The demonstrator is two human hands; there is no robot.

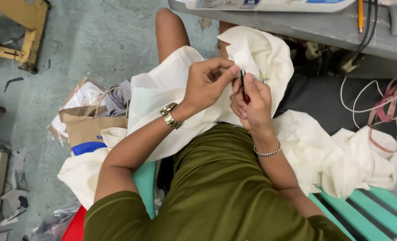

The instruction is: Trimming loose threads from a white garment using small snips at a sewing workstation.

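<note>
Presently: your left hand (207, 80) pinches cream cotton fabric (162, 89); your right hand (252, 105) is clamped on small red-handled thread snips (243, 89). Trimming underway; more cream cloth (354, 165) heaped right.

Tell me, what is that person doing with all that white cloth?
A seated person holds cream-white cloth up over their lap. The left hand pinches a spot on the cloth, while the right hand holds a small red-handled tool against it. More cloth lies on the bench, and a brown paper bag sits on the floor.
</note>
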